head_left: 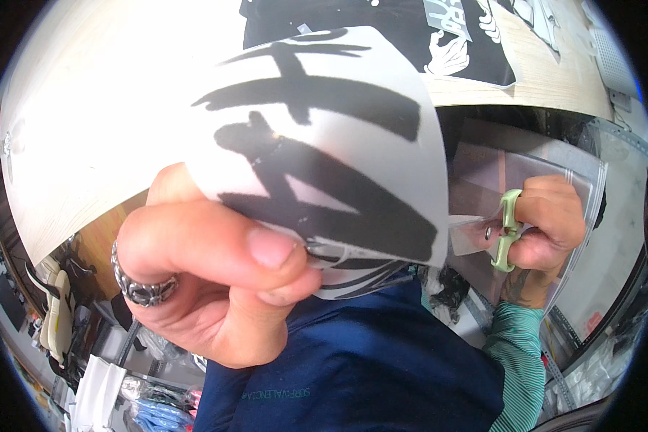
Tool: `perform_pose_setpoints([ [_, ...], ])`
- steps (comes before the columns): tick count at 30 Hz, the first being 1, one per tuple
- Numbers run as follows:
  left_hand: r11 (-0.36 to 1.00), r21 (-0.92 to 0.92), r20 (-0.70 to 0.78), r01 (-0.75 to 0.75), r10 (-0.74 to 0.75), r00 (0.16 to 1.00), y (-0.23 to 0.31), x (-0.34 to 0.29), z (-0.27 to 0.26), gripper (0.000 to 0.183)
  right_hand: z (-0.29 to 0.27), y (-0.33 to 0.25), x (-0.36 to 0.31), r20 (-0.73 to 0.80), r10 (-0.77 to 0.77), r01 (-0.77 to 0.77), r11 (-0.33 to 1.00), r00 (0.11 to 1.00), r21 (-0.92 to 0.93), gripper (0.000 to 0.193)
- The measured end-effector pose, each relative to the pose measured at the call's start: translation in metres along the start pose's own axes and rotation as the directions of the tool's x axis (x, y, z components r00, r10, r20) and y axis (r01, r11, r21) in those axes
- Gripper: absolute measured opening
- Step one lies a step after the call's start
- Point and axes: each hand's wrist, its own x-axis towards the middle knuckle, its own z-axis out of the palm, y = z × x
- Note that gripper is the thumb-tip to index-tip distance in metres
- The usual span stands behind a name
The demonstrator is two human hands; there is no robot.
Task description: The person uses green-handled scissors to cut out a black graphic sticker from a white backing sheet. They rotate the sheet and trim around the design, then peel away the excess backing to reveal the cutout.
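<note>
Close in front of me, my left hand (216,273) pinches the lower edge of a curved translucent film sheet (403,194) between thumb and finger. Bold black brush-like strokes are printed on it, and its lower part curls under. A patterned ring (147,289) is on one of that hand's fingers. Off to the right, my right hand (554,223) is closed round the green handles of a small pair of scissors (507,252). Its blades point left toward the film and are hard to make out. A clear scrap-like piece of film (469,234) shows beside them.
A pale wooden table (108,93) spans the far side, with a black printed garment (338,16) on it. Clear plastic sheets (475,158) hang or lie below its right edge. Metal shelving and bagged items (158,414) stand low at left. A white perforated container (615,61) is far right.
</note>
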Motion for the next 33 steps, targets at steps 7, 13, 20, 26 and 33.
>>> perform_pose_setpoints([
  [7,0.987,0.028,-0.105,0.159,-0.155,0.982,0.008,-0.005,0.005,0.018,-0.012,0.002,-0.010,0.145,0.170,-0.160,0.984,0.975,-0.076,0.046],
  [13,0.988,-0.009,-0.244,0.153,-0.150,0.958,-0.005,-0.006,0.001,0.019,-0.010,0.014,-0.017,0.185,0.298,-0.323,0.938,0.936,0.123,0.046],
  [20,0.992,-0.076,-0.218,0.098,-0.112,0.970,-0.008,-0.001,0.008,0.017,0.013,0.033,-0.017,-0.189,0.686,-0.598,0.713,0.703,0.366,0.034],
  [26,0.978,-0.177,-0.293,0.113,-0.161,0.942,-0.010,0.004,0.012,0.019,0.033,0.046,0.039,-0.338,0.581,-0.625,0.780,0.741,-0.030,0.019],
  [33,0.985,-0.103,-0.197,0.141,-0.159,0.967,-0.010,0.002,0.007,0.014,0.038,-0.014,0.068,-0.358,0.077,-0.061,0.997,0.931,0.056,0.017],
])
